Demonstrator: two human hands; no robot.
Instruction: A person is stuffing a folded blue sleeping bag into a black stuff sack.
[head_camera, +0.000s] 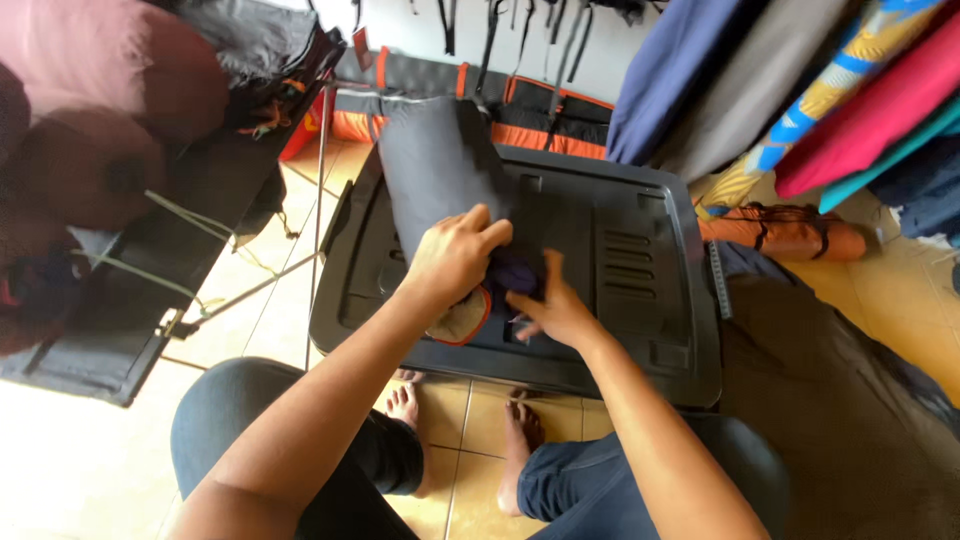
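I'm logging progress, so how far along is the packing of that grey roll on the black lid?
Done: the grey roll looks rolled tight on the black lid. In hand: left hand presses its end, right hand works a purple piece. Left: the orange-trimmed flap hangs open.

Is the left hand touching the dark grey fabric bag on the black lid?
Touching. The head view shows the left hand with fingers curled over the grey fabric bag, pressing it on the black plastic lid.
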